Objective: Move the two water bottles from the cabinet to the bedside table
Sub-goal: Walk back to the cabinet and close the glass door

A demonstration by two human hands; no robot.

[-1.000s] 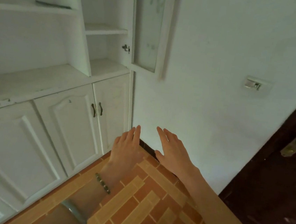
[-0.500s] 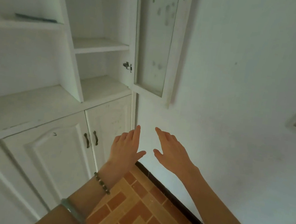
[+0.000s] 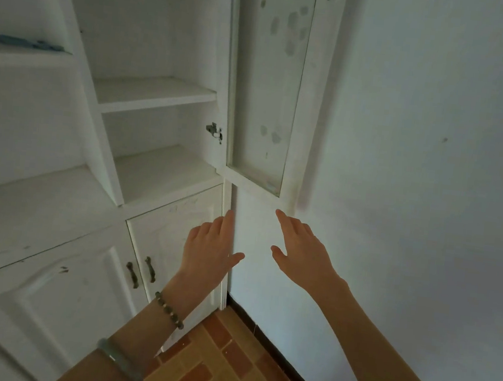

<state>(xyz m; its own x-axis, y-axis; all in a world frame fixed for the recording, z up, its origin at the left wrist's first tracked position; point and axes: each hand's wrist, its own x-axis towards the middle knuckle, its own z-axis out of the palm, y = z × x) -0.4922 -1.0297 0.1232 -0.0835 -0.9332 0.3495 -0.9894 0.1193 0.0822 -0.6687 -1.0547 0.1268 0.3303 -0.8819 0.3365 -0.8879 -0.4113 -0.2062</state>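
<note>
Dim, cool, even light; soft shadows beneath the left hand (image 3: 210, 248). The wall (image 3: 416, 176) beyond the right hand (image 3: 302, 257) darkens rightward. Wide-angle bending at the edges, slight softness throughout.

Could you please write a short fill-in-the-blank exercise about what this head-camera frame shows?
1. The glass-panelled cabinet door stands ____.
2. Both the left hand and the right hand are open and hold ____.
3. The beaded bracelet and the pale bangle sit on the ____ arm.
4. The two dark handles belong to the lower doors, which are ____.

Missing words: open; nothing; left; closed
</note>
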